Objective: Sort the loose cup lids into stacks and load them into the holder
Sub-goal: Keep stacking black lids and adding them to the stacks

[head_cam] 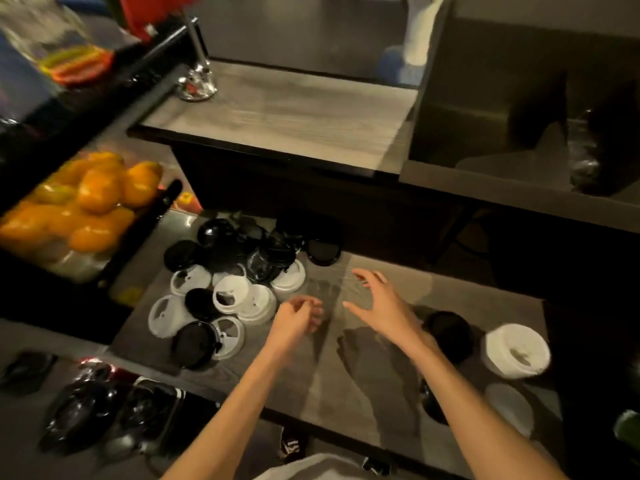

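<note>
— Counter (pixel 346 393) first: what is it like?
— Grey, wood-grained, matte, in a dim room, with a second grey shelf (pixel 284 112) behind it and a tray of glossy orange fruit (pixel 93 199) off its left edge.
— And the lids?
— Loose lids (pixel 228 275), round thin plastic, black and white mixed, heaped toward the counter's far left corner. A white stack (pixel 516 351) stands near the right edge, a black stack (pixel 450 336) just beside it.
— Hands?
— Both hover over the counter's middle, holding nothing. The left hand (pixel 298 315) has its fingers loosely curled, beside the white lids; the right hand (pixel 381 303) is spread wide.
— The holder?
— I cannot tell which thing it is.
</note>
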`<state>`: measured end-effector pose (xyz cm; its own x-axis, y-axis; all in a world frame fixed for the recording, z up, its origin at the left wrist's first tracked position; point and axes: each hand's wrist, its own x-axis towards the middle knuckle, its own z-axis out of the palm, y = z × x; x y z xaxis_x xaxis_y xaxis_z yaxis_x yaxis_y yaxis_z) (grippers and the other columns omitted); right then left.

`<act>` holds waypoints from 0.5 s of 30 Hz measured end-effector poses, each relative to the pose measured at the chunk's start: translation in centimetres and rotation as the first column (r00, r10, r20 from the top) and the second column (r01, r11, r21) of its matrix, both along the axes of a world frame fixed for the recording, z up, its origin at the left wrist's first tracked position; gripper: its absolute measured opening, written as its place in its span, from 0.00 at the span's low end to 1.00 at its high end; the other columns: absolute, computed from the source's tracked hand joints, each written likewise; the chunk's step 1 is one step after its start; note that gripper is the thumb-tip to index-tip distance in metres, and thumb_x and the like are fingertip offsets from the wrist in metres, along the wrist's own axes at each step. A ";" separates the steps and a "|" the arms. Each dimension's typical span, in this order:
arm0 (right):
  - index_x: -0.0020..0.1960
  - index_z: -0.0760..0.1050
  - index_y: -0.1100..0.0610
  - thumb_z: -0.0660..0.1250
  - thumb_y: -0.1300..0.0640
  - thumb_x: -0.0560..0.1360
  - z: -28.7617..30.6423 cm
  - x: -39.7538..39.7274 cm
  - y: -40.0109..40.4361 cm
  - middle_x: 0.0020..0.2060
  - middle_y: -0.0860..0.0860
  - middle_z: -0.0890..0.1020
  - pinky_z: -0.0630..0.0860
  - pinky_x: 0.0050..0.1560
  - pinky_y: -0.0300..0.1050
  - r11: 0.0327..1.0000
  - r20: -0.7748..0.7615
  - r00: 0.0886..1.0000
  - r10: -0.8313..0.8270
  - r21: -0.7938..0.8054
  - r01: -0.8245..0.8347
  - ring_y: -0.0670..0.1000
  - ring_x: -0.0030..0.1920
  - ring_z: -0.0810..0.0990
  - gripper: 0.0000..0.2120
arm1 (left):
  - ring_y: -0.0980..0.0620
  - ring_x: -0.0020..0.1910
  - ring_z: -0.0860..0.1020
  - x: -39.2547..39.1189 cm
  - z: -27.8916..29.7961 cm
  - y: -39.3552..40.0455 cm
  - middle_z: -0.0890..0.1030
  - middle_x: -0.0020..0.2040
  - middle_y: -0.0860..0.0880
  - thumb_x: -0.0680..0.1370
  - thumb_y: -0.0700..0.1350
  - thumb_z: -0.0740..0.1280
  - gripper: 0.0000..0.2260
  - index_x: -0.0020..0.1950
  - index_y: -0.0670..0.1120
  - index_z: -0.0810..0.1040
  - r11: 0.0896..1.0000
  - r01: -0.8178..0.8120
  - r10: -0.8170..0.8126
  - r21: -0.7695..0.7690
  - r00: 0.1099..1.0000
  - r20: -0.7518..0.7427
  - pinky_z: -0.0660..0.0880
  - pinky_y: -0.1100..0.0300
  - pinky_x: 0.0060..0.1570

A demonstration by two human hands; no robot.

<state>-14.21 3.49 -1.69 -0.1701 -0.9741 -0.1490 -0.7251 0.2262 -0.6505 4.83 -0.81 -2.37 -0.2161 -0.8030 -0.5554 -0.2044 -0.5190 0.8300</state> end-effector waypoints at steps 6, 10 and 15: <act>0.78 0.65 0.51 0.75 0.42 0.75 0.2 5.5 -11.1 0.74 0.51 0.66 0.67 0.72 0.53 0.987 -0.092 0.983 0.161 0.045 -0.157 0.56 0.73 0.69 0.38 | 0.51 0.36 0.79 6.0 -0.8 -3.4 0.82 0.41 0.46 0.85 0.38 0.60 0.08 0.50 0.41 0.78 0.994 -0.070 0.079 -0.085 0.992 0.102 0.75 0.56 0.38; 0.82 0.57 0.45 0.59 0.29 0.78 -0.5 7.7 -16.8 0.79 0.54 0.63 0.60 0.75 0.64 0.978 -0.224 0.959 0.174 0.151 -0.142 0.62 0.76 0.64 0.38 | 0.49 0.44 0.82 7.8 -0.6 -6.1 0.85 0.46 0.46 0.84 0.40 0.62 0.08 0.50 0.47 0.80 0.984 -0.049 0.080 -0.171 0.980 0.183 0.79 0.54 0.44; 0.83 0.52 0.41 0.42 0.24 0.78 -1.9 8.4 -19.2 0.82 0.53 0.60 0.52 0.77 0.69 0.923 -0.269 0.944 0.190 0.378 -0.078 0.64 0.79 0.60 0.39 | 0.49 0.44 0.82 8.4 -0.6 -7.6 0.85 0.46 0.48 0.83 0.40 0.62 0.08 0.51 0.47 0.80 0.985 -0.051 0.075 -0.165 0.987 0.143 0.78 0.56 0.43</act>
